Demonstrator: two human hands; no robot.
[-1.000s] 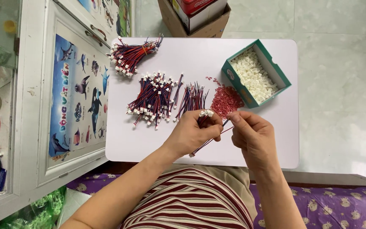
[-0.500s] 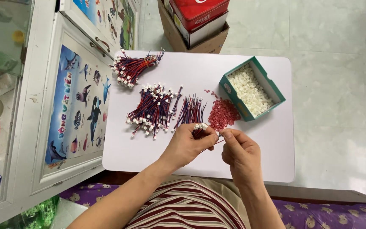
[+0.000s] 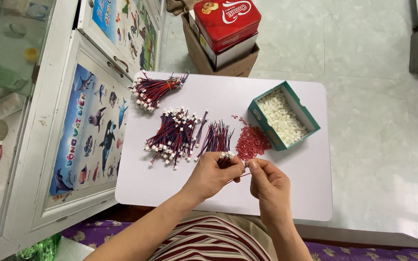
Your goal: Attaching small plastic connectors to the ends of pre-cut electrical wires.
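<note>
While the left hand keeps its fingers clamped on a wire bundle, the right hand pinches one thin wire to work it, near the red bits on the worktop.

Both hands meet in front of the body, left hand fisted, right hand pinching with fingertips.

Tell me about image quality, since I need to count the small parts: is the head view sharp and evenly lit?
Head view: soft, even daylight, no harsh shadows; white table bright without glare; wire bundles fairly sharp, but the red terminal pile and white connectors in the green box blur together.
</note>
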